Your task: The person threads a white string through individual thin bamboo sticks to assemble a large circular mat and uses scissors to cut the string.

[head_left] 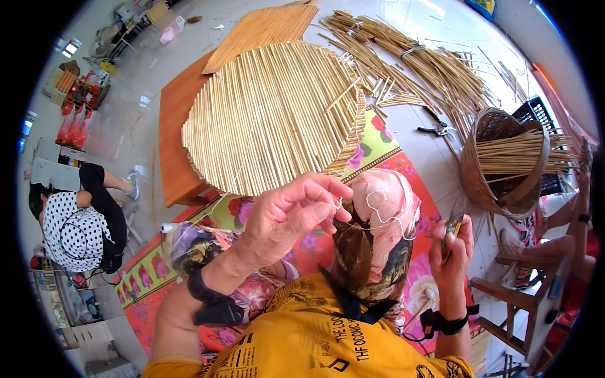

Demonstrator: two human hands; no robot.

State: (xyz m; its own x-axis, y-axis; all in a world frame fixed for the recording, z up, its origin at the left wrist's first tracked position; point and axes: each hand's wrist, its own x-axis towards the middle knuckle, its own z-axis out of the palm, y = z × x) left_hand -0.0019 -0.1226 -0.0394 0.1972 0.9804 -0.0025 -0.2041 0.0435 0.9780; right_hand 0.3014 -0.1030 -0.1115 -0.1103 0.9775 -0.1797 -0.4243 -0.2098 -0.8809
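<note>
My left hand point(290, 214) is raised in front of my chest, with thumb and fingers pinched on a thin white string point(380, 213). A loose loop of that string hangs over my right knee. Held upright at the right, a small knife point(455, 220) with a green and yellow handle is in my closed right hand point(452, 251). Just beyond my hands a round mat point(271, 120) of pale straight stalks lies on a reddish-brown wooden table point(176, 138). String also crosses the mat's surface. One short stalk point(343, 94) lies slantwise near the mat's right edge.
Bundles of long stalks point(422, 60) lie on the floor at the far right, near black-handled pruning shears point(435, 123). A woven basket point(476, 170) holds cut stalks beside a wooden stool point(526, 296). One person point(79, 220) sits at the left; another's legs show at the right.
</note>
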